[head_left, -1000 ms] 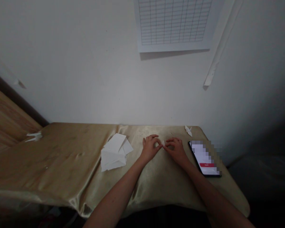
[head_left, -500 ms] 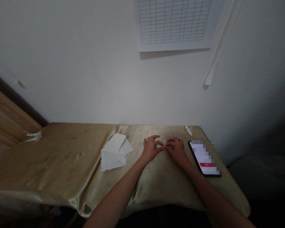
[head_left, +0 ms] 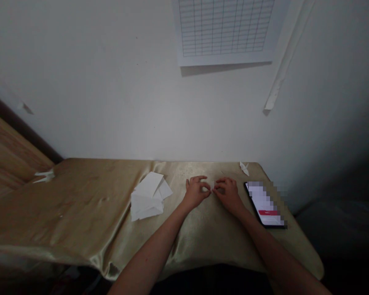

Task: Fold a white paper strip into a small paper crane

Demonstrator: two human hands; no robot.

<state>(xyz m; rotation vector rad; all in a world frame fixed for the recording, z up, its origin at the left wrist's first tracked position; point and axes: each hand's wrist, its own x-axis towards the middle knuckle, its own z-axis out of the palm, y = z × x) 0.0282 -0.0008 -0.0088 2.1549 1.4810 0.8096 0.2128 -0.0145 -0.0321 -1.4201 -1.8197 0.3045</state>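
My left hand (head_left: 197, 191) and my right hand (head_left: 228, 191) face each other low over the cloth. Each pinches with thumb and forefinger, the fingertips nearly meeting. Between them shows a tiny bit of white paper (head_left: 212, 190), mostly hidden by the fingers; its shape cannot be made out. The other fingers of my left hand are held out, while those of my right hand are curled. Left of my left hand lies a loose pile of white paper sheets (head_left: 147, 196). A small folded paper crane (head_left: 244, 168) rests beyond my right hand.
A phone (head_left: 264, 205) with a lit screen lies right of my right hand. Shiny gold cloth (head_left: 80, 213) with wrinkles covers the table. Another white folded paper piece (head_left: 46, 175) is at the far left. Behind the table rises a wall (head_left: 110, 102) with a gridded sheet (head_left: 226, 32).
My left fingertips have drawn slightly to the left, widening the gap between the hands a little. Less of the small paper shows now. The pile, crane and phone have not moved.
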